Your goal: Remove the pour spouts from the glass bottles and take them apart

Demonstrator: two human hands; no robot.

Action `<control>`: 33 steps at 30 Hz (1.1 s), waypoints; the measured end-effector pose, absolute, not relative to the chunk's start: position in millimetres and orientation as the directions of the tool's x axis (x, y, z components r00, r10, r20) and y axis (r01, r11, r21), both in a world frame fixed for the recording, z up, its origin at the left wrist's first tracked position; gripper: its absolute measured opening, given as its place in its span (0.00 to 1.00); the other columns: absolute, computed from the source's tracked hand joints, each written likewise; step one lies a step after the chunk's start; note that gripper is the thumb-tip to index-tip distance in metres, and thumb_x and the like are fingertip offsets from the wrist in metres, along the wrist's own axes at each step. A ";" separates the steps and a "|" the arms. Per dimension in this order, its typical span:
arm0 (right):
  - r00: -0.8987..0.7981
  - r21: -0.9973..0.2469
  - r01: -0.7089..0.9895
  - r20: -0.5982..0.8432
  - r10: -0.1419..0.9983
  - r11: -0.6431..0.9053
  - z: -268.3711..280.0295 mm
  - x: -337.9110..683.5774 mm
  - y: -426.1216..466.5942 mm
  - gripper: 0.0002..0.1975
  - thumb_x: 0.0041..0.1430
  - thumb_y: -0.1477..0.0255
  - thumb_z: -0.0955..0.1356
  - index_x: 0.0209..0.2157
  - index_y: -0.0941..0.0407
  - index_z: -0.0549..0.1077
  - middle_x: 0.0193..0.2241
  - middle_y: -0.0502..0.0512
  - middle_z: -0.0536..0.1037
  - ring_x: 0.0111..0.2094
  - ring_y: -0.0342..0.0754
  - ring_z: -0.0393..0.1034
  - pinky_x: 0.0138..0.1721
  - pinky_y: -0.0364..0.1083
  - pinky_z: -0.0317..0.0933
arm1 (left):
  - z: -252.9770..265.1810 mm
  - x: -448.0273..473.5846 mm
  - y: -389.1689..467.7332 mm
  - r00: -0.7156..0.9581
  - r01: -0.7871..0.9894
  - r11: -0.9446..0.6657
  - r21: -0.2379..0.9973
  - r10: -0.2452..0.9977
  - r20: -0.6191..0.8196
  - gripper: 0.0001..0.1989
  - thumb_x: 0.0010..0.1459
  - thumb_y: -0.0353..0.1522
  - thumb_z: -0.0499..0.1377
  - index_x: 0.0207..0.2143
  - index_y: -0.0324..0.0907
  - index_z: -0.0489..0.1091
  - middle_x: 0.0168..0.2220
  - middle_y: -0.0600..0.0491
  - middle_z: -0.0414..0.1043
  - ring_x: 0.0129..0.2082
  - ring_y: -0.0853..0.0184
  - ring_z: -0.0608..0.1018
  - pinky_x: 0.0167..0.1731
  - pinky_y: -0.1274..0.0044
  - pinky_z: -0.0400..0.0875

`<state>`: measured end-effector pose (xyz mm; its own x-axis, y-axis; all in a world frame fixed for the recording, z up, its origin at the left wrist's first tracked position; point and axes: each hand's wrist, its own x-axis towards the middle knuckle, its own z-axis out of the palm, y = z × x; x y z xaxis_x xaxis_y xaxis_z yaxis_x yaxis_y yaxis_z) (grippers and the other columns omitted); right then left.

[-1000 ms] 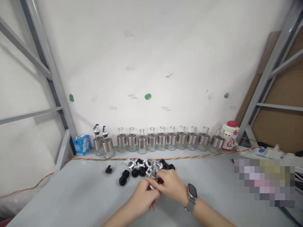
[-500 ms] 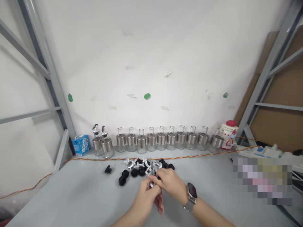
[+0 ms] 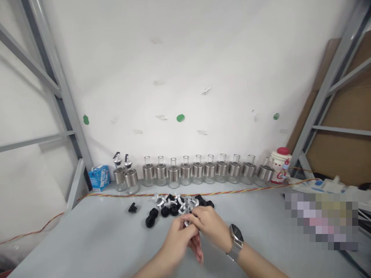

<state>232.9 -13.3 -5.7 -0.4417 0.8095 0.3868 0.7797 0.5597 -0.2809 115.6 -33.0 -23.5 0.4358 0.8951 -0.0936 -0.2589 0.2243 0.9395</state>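
My left hand (image 3: 180,238) pinches a small silvery piece (image 3: 186,223), my right hand (image 3: 213,226) curled beside it, hold hidden, over a grey tabletop (image 3: 95,235); beyond black round parts (image 3: 165,211), steel-banded glass bottles (image 3: 173,173) line a white wall (image 3: 179,77) between grey metal posts (image 3: 72,112).

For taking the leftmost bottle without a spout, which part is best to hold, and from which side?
I would grip the metal band from the front. The bottle stands upright, its band is much wider than the glass neck, the wall is behind, and a neighbour stands close on the right.
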 end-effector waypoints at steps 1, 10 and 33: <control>-0.432 -0.296 0.779 0.387 0.815 0.554 -5.0 232.5 -14.1 0.24 0.61 0.61 0.55 0.19 0.56 0.69 0.18 0.50 0.73 0.20 0.42 0.65 0.23 0.41 0.50 | -22.9 115.8 -33.4 0.431 -0.250 0.218 0.943 0.897 -0.093 0.05 0.40 0.27 0.49 0.16 0.37 0.62 0.09 0.56 0.65 0.09 0.69 0.71 0.08 0.81 0.65; -0.332 -0.235 0.867 0.385 0.861 0.439 -10.2 229.9 -12.1 0.23 0.56 0.55 0.58 0.20 0.57 0.67 0.19 0.53 0.74 0.21 0.45 0.66 0.23 0.42 0.49 | -30.5 99.8 -27.0 0.360 0.234 -0.024 0.972 0.931 -0.064 0.05 0.44 0.28 0.48 0.23 0.39 0.63 0.10 0.59 0.64 0.09 0.71 0.69 0.08 0.83 0.61; -0.483 -0.894 0.392 0.000 0.875 0.217 -7.6 237.0 -5.8 0.19 0.53 0.54 0.60 0.25 0.57 0.62 0.13 0.43 0.62 0.11 0.38 0.58 0.12 0.37 0.49 | -12.9 97.3 -27.5 0.432 0.158 0.068 0.985 0.892 -0.131 0.12 0.45 0.32 0.48 0.23 0.36 0.69 0.05 0.62 0.57 0.04 0.73 0.62 0.03 0.84 0.56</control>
<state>237.0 -5.8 -7.6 -0.4833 0.8755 0.0003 0.3919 0.2167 -0.8941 97.3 -27.5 -12.9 0.4320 0.8923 -0.1310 0.1577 0.0683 0.9851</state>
